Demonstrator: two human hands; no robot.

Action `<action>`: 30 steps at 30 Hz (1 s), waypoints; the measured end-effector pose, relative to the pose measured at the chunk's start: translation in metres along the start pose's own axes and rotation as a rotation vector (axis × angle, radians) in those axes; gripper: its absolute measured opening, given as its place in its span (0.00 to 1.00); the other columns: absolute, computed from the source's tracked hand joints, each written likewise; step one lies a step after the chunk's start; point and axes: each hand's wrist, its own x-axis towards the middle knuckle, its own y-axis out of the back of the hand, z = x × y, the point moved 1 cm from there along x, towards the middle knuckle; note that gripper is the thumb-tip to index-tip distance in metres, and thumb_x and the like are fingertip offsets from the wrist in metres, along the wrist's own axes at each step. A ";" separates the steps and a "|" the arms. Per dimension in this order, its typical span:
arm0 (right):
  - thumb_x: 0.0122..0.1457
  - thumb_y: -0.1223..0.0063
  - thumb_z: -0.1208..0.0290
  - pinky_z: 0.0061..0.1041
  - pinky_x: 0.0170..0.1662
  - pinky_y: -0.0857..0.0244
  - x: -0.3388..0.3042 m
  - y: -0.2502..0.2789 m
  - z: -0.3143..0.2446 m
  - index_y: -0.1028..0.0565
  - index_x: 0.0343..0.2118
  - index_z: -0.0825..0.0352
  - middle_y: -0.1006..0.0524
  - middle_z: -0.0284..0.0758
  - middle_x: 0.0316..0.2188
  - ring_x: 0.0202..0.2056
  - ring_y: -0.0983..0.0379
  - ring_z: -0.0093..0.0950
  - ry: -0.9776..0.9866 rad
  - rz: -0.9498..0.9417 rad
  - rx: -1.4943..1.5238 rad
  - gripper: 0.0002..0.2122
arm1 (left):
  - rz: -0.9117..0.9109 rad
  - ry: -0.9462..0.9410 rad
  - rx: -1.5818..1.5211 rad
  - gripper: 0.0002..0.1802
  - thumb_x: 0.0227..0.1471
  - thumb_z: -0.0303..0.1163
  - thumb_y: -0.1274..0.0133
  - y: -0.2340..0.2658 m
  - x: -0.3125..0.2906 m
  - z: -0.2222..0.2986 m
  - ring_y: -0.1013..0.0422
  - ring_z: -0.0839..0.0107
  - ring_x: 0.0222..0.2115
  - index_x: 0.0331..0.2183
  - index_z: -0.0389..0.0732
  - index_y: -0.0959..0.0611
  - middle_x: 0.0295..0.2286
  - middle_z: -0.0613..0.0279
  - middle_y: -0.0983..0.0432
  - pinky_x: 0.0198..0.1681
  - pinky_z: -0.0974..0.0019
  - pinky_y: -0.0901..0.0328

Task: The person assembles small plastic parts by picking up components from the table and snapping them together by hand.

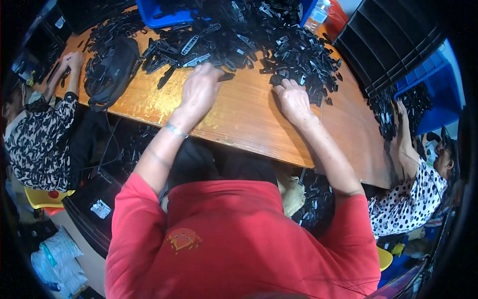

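Observation:
My left hand [201, 89], with a band on its wrist, rests at the near side of a heap of small black plastic parts [199, 47]. Its fingers are closed, and a short black plastic part [226, 76] sticks out past the thumb side. Farther right, my right hand [295, 102] has its fingers curled down over a dark plastic part [275, 79] at the edge of another heap [303, 60]. The fingertips are partly hidden there. Several parts in the heaps carry silvery metal strips. Bare wood of the table [244, 112] shows between my hands.
A black bag [113, 72] lies left of my left hand. Blue bins [167, 21] [443, 109], a black crate [388, 45] and a clear bottle [317, 17] stand around the table. One person [42, 139] works at left, another [413, 194] at right.

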 end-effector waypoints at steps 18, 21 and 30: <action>0.54 0.24 0.73 0.40 0.46 0.25 0.000 0.003 -0.067 0.21 0.40 0.70 0.19 0.47 0.38 0.43 0.19 0.47 -0.332 0.021 0.806 0.15 | -0.035 0.434 -1.101 0.24 0.52 0.21 0.30 -0.008 -0.026 -0.004 0.22 0.76 0.31 0.50 0.37 0.20 0.30 0.66 0.18 0.36 0.67 0.27; 0.55 0.29 0.76 0.43 0.44 0.23 0.000 0.012 -0.064 0.21 0.35 0.72 0.19 0.51 0.38 0.40 0.17 0.50 -0.212 -0.037 0.678 0.10 | -0.074 0.421 -0.871 0.19 0.51 0.20 0.28 -0.007 -0.048 -0.009 0.25 0.77 0.31 0.44 0.37 0.17 0.32 0.66 0.21 0.37 0.68 0.28; 0.53 0.27 0.74 0.44 0.44 0.23 0.018 0.009 -0.076 0.16 0.37 0.71 0.17 0.50 0.37 0.40 0.17 0.50 -0.163 -0.056 0.554 0.11 | -0.044 0.109 -0.297 0.16 0.41 0.25 0.23 0.011 -0.065 -0.017 0.25 0.55 0.46 0.34 0.39 0.11 0.38 0.59 0.17 0.52 0.56 0.31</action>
